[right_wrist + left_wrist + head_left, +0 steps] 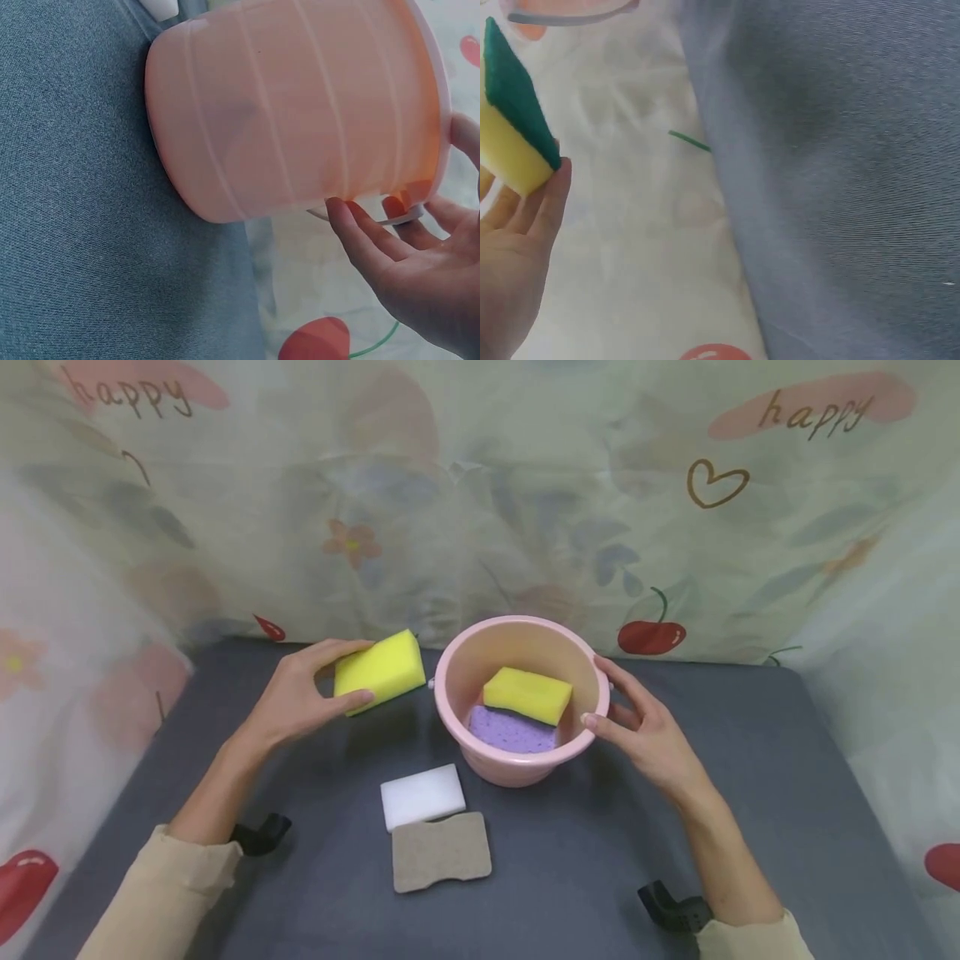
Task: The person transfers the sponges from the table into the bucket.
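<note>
My left hand pinches a yellow sponge between thumb and fingers, raised just left of a pink bucket. The left wrist view shows a dark green scouring layer on that sponge. On the bucket's right side, my right hand holds the rim, thumb over the edge and fingers against the outer wall. Inside the bucket, another yellow sponge with a dark underside lies partly over a speckled purple sponge. The bucket stands upright on the table.
In front of the bucket lie a white sponge block and a grey-brown sponge pad with notched sides, edge to edge on the dark cloth-covered table. A patterned curtain hangs at the back and both sides.
</note>
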Motion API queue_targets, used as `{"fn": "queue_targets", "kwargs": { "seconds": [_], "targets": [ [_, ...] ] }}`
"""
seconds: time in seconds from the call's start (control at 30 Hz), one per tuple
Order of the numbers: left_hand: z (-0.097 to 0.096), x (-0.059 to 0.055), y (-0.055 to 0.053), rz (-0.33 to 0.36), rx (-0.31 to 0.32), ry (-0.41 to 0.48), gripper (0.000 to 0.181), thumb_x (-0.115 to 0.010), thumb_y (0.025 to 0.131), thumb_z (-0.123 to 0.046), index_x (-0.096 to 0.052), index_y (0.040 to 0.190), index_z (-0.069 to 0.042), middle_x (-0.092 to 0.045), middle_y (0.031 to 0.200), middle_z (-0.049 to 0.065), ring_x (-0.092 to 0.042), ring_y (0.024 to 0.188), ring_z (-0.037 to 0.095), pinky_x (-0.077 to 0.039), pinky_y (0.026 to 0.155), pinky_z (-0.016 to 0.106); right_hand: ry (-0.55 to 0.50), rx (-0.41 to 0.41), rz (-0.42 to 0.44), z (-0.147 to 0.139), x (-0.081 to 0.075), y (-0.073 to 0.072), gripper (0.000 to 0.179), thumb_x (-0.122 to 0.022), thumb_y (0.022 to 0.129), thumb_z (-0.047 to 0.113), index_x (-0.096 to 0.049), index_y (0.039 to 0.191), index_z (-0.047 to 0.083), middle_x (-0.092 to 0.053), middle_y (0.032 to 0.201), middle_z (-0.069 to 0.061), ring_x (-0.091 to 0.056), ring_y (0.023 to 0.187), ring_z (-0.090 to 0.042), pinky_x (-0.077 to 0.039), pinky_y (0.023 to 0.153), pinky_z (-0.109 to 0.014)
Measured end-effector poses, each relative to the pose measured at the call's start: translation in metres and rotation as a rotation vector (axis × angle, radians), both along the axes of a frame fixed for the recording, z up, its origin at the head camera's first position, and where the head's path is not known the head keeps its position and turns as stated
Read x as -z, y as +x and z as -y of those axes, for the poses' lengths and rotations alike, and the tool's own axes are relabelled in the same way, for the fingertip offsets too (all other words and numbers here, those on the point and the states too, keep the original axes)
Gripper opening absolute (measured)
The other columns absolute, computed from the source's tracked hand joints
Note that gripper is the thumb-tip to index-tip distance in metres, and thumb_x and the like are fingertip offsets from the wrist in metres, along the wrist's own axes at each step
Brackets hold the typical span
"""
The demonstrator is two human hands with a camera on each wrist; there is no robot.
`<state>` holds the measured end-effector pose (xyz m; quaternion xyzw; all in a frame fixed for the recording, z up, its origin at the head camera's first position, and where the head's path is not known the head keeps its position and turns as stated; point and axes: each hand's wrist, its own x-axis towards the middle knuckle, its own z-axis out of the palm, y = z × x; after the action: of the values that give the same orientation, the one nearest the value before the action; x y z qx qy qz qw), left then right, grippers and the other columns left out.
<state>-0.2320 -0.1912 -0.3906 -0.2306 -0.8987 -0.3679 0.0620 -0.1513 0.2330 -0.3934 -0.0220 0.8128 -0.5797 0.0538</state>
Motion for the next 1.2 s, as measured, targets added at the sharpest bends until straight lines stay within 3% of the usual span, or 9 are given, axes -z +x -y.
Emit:
{"fn": "queue_targets", "kwargs": {
  "seconds": [0.37,0.6,0.83,1.2],
  "targets": [
    [-0.01,-0.019,0.004,-0.092,0.067,0.036,0.067,-0.09,0.073,-0.036,-0.064,0.134,-0.026,-0.065,0.126,-0.004,-0.06,0.11,0.014,-0.045,0.087,0.035,0.005,-0.003,-0.005,0.0,0.001,0.0,0.077,-0.074,0.091,0.033,-0.032,0.155,0.036,-0.027,0.16,0.006,-0.038,0.14,-0.035,-0.041,0.102,-0.053],
    [-0.022,-0.03,0.007,-0.114,0.157,0.061,0.068,-0.092,0.07,-0.032,-0.065,0.132,-0.026,-0.065,0.125,-0.007,-0.059,0.113,0.011,-0.045,0.092,0.04,0.022,-0.001,0.007,0.001,-0.001,0.0,0.079,-0.074,0.09,0.036,-0.03,0.156,0.037,-0.026,0.16,0.006,-0.037,0.141,-0.035,-0.039,0.104,-0.056],
    [-0.036,-0.036,0.007,-0.136,0.227,0.068,0.071,-0.094,0.067,-0.03,-0.066,0.132,-0.02,-0.067,0.124,-0.001,-0.061,0.112,0.017,-0.047,0.093,0.046,0.008,0.001,0.011,0.001,0.0,0.0,0.078,-0.074,0.09,0.035,-0.03,0.156,0.037,-0.026,0.16,0.007,-0.036,0.142,-0.034,-0.038,0.104,-0.056],
    [-0.064,-0.049,0.007,-0.166,0.324,0.038,0.068,-0.09,0.072,-0.04,-0.066,0.132,-0.019,-0.066,0.126,-0.004,-0.059,0.118,0.014,-0.047,0.098,0.041,0.006,0.003,0.003,0.0,0.0,0.001,0.078,-0.074,0.091,0.034,-0.03,0.156,0.037,-0.025,0.16,0.007,-0.034,0.143,-0.034,-0.037,0.105,-0.057]
  ]
}}
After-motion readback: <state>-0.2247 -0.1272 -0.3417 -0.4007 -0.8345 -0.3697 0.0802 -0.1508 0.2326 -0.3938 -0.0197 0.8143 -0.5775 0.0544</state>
